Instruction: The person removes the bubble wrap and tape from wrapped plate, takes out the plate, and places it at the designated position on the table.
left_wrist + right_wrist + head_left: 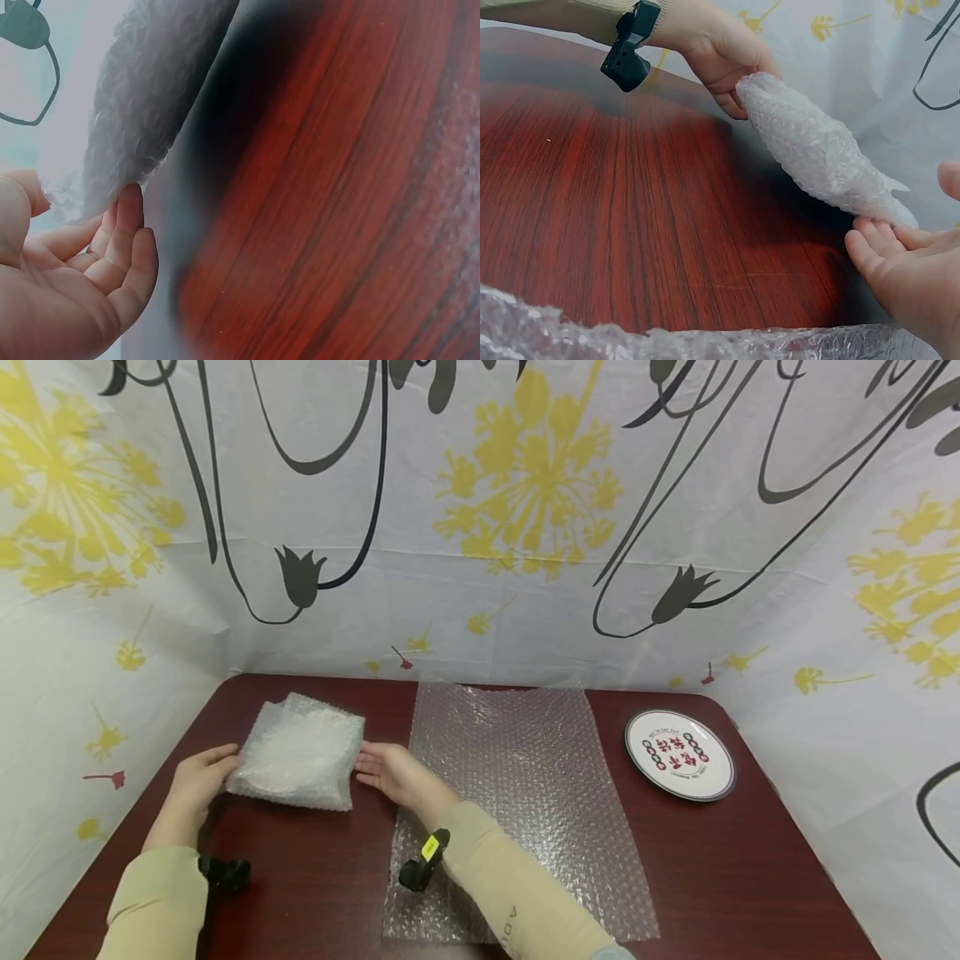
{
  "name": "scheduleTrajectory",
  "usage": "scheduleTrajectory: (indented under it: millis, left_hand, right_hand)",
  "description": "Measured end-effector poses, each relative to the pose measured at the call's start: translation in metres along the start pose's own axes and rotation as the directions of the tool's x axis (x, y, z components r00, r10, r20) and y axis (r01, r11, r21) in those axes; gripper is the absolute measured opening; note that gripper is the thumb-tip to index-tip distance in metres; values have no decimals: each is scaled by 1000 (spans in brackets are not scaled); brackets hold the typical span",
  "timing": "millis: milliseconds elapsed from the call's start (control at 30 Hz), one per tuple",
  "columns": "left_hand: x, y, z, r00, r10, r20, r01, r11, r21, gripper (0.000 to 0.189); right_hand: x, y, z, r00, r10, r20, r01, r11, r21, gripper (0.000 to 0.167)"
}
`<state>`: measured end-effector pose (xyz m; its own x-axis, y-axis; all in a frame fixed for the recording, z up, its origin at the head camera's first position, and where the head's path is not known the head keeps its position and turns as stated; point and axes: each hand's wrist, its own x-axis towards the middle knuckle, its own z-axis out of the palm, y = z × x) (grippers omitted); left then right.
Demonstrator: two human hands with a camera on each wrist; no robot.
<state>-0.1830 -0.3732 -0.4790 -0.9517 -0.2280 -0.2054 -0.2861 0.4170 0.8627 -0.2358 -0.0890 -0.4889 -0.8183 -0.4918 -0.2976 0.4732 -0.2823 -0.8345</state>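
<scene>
The wrapped bundle may drop if the left hand loses its pinch, the right hand apparently uncurled beneath.

Both hands outstretched, apart

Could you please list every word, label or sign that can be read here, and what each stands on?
Right sleeve: perhaps "AOU"; the letters are small and uncertain.
Plate: red characters and small curved lettering, too small to read.
Yellow label on the right wrist's black camera: too small to read.
I see no other lettering.
</scene>
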Motion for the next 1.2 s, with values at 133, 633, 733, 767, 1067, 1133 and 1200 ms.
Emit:
scheduleTrajectory:
  millis: [133,633,733,767,1067,1133,1200]
  left_hand:
    - [-3,3,1,1000,12,-16,-13,1000,-6,61]
    - [-12,21,2,994,28,-103,-35,997,-66,58]
    - [-14,25,3,994,50,-101,-58,995,-83,58]
    - [-15,26,3,994,54,-99,-62,994,-86,58]
    - [-23,40,5,991,81,-104,-89,993,-77,58]
    - [-24,42,5,992,77,-105,-86,993,-83,57]
    - [-26,45,6,992,77,-102,-87,992,-96,57]
  right_hand:
    - [-1,-1,0,1000,-7,-7,7,1000,-4,45]
    - [-4,-11,3,998,-58,-31,58,998,-9,43]
    - [-6,-14,2,996,-78,-38,76,996,-41,41]
    - [-6,-15,2,996,-79,-43,77,996,-46,41]
    - [-13,-23,-7,994,-100,-50,96,993,-74,37]
    - [-14,-25,-8,993,-103,-55,98,992,-79,35]
    - [-15,-28,-9,992,-110,-65,104,991,-88,32]
